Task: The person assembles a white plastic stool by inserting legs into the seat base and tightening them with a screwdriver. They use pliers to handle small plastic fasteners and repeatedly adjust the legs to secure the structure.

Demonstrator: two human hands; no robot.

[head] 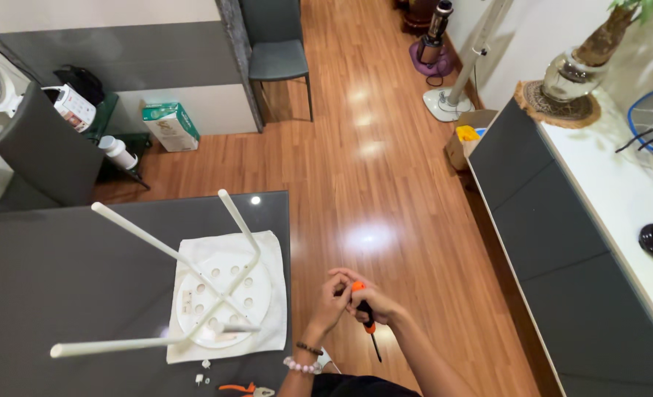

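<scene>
The screwdriver (367, 317), orange and black at the handle with a thin dark shaft pointing down and toward the person, is held off the table's right edge, above the wood floor (385, 169). The right hand (374, 303) is wrapped around the handle, fingers pressed closed on it. The left hand (332, 300) meets it from the left, its fingertips pinching the orange top end; beaded bracelets sit on that wrist.

Just left of the hands, on the dark table (54, 272), a white round stool (220, 298) lies upside down on a white cloth (275, 250), its seat full of holes and its three white legs sticking up and outward. Small white parts (203, 371) lie at the cloth's near edge, with orange-handled pliers (245, 389) beside them.

Farther off stand a grey chair (276, 51), a green box (170, 126) and a fan stand (459, 88); a dark cabinet (562, 242) with a white top runs along the right
</scene>
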